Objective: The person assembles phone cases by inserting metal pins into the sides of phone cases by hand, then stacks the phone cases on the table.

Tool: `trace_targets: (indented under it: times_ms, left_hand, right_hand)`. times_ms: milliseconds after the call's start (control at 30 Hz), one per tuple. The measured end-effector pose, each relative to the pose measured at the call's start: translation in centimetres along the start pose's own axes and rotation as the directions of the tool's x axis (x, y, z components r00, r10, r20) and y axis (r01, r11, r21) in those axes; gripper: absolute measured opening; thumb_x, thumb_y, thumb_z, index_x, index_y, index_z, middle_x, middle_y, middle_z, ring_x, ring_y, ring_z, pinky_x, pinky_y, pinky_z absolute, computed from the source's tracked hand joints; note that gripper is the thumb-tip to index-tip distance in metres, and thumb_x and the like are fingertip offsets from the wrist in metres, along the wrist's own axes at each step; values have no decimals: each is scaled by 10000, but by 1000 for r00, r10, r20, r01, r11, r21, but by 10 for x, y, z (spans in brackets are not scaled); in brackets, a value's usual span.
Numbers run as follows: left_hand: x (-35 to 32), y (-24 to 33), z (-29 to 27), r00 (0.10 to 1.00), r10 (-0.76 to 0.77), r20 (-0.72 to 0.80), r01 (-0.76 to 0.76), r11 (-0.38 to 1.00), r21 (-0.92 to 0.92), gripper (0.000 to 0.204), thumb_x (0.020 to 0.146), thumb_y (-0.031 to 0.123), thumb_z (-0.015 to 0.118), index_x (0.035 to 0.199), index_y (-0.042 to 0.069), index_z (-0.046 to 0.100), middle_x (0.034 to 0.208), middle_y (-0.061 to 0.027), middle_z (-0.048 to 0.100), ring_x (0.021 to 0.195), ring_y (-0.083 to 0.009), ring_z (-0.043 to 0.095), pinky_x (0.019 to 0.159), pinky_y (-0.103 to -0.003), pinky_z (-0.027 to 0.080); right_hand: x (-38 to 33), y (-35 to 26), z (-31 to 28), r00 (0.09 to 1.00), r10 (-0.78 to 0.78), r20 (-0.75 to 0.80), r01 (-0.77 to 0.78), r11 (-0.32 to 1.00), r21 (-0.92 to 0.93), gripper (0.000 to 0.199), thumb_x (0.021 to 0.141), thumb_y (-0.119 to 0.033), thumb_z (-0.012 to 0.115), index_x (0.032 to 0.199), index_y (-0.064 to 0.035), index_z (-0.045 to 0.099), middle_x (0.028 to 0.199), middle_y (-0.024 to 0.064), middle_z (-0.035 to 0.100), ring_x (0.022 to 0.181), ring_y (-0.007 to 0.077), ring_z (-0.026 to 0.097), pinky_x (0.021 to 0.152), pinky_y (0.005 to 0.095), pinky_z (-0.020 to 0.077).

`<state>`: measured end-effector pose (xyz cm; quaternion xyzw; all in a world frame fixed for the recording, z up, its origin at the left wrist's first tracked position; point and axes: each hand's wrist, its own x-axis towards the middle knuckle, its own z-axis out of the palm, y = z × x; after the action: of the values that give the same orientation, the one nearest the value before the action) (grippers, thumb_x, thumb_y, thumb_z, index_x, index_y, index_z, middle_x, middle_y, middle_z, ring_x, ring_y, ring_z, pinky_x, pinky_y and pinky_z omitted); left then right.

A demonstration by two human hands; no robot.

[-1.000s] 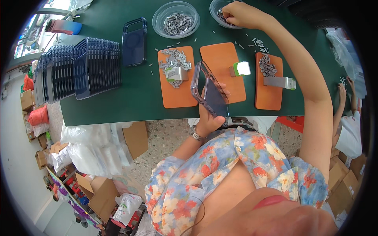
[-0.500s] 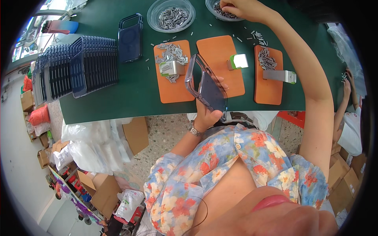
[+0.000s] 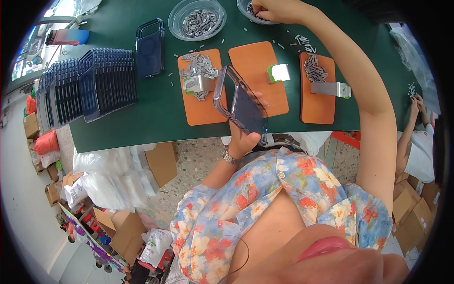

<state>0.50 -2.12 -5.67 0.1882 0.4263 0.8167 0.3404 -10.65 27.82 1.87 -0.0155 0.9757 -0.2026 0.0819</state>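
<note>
My left hand [image 3: 244, 136] holds a clear dark-tinted phone case [image 3: 241, 104] tilted above the front edge of the green table [image 3: 142, 128]. My right hand [image 3: 276, 9] reaches far forward into a clear bowl [image 3: 247, 6] of small metal pieces, fingers pinched together inside it. Three orange pads lie between the hands: the left pad [image 3: 201, 90] carries a heap of metal pieces and a metal block, the middle pad [image 3: 257, 71] a small metal block [image 3: 279, 73], the right pad [image 3: 317, 90] more pieces and a metal block [image 3: 331, 88].
A second clear bowl [image 3: 197, 19] of metal pieces stands at the back. One dark phone case [image 3: 150, 47] lies flat beside a long row of upright cases [image 3: 85, 87] on the left. Cardboard boxes and plastic bags sit on the floor. Another person's hands [image 3: 416, 102] work at the right.
The view has shifted so the table sits lower in the picture. My left hand has tilted the case slightly. My right hand stays in the far bowl.
</note>
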Motion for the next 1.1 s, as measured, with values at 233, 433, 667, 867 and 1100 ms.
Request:
trace_targets:
  times_ms: [233,433,667,867,1100]
  left_hand:
    - [-1,-1,-1,1000,-2,-19,2,1000,3,1057,653,569,790,1391,10,281,1279,-102,442,1125,-191,506,934,-347,443]
    - [0,-4,-5,1000,10,12,-10,1000,20,1048,661,549,790,1400,15,274,1275,-108,444,1125,-200,511,947,-358,443]
    - [1,-3,-4,1000,18,3,-18,1000,5,1056,662,528,791,1413,18,253,1267,-112,446,1124,-207,516,953,-363,438]
    - [0,-2,-8,1000,16,-10,-14,993,120,1133,645,669,741,1412,-3,250,1237,-120,480,1060,-218,560,905,-384,475]
    - [1,-2,-4,1000,2,-28,1,995,96,1145,637,669,746,1423,10,236,1237,-119,480,1062,-222,561,913,-386,469]
  right_hand:
    - [-8,8,-7,980,-129,-151,138,989,48,179,748,-149,608,823,3,668,842,194,665,801,336,646,722,392,499]
    - [-23,-3,-15,991,-24,-133,42,990,132,191,782,-150,619,863,19,659,817,172,673,779,266,658,722,342,504]
    - [-91,-69,-48,973,-113,-202,188,895,406,175,821,-127,664,879,38,648,785,115,643,715,170,607,671,281,482]
    - [-118,-97,-21,971,-209,-118,240,885,400,103,820,14,635,923,18,632,770,63,541,671,150,533,593,247,417]
    - [-124,-103,-15,972,-192,-137,224,932,284,132,819,-9,661,949,8,648,786,45,544,656,114,525,566,240,410]
